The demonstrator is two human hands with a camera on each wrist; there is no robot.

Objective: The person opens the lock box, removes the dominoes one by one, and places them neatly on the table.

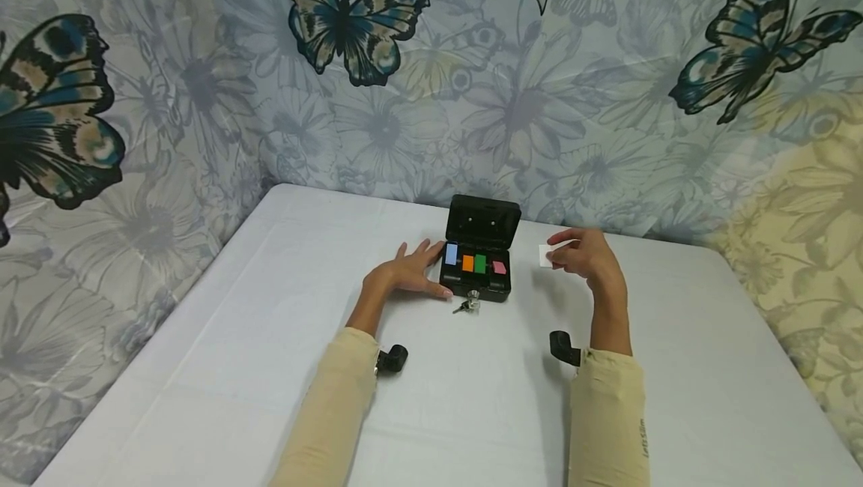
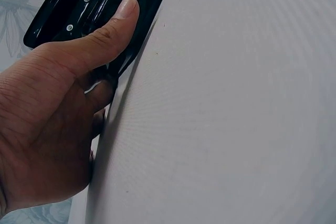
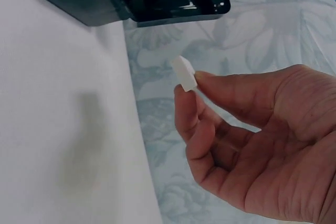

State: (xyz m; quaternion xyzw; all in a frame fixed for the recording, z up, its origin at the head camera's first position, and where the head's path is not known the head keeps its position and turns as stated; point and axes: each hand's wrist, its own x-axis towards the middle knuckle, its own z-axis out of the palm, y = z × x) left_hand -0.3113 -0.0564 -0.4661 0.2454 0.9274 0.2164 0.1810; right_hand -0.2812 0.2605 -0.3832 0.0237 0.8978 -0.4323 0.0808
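Observation:
A small black box (image 1: 475, 288) stands on the table with its lid (image 1: 483, 222) raised. Inside lie small blocks or pads: light blue (image 1: 451, 254), orange (image 1: 468, 264), green (image 1: 480, 264) and pink (image 1: 499, 267). My left hand (image 1: 407, 271) rests against the box's left side, fingers spread, the thumb (image 2: 116, 24) straight along its near corner. To the right of the box, my right hand (image 1: 581, 256) pinches a small flat white block (image 3: 185, 73) between thumb and fingertips, held above the table. The other right fingers curl loosely below it.
A key bunch (image 1: 462, 307) with a clear tag (image 1: 474, 303) lies at the box's front. The white-covered table (image 1: 202, 367) meets a butterfly-print cloth wall (image 1: 391, 135) just behind the box. Each wrist carries a black camera mount (image 1: 565, 348).

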